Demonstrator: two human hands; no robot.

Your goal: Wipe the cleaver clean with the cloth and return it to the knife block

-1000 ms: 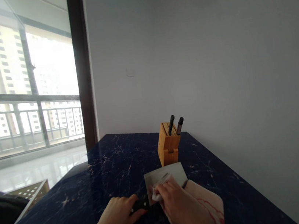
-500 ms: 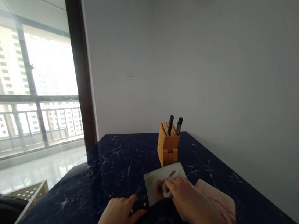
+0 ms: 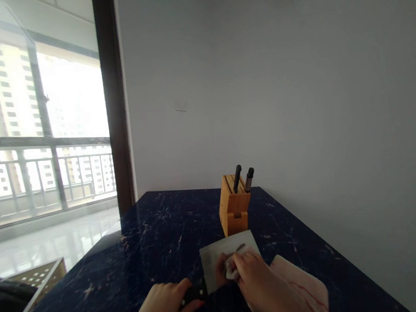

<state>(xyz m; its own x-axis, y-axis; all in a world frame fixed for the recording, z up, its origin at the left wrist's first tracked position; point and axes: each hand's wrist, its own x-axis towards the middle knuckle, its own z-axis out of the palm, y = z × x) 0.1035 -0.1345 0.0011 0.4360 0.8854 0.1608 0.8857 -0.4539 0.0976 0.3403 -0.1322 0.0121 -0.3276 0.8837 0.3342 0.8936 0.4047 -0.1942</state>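
My left hand (image 3: 171, 306) is closed around the black handle of a cleaver (image 3: 212, 256), whose broad, shiny blade points to the right. A crumpled white cloth or tissue (image 3: 231, 268) is bunched in my right hand (image 3: 252, 279), which presses it against the flat of the blade. The blade mirrors my right fingers. Just past the cleaver stands a wooden knife block (image 3: 234, 211) with two dark-handled tools in its slots. Beside my right forearm lies a pale, flat item with red streaks (image 3: 301, 285), partly hidden by the arm.
The dark blue marbled table (image 3: 158, 240) meets a grey wall (image 3: 302, 111) at the back and right. To the left, a white perforated crate (image 3: 43, 277) and a black object (image 3: 4, 303) sit by the table edge. Beyond are large windows (image 3: 72, 102).
My view has tilted up slightly, so the table things sit lower. My right hand and the cloth have shifted only a little on the blade. Both holds are the same.
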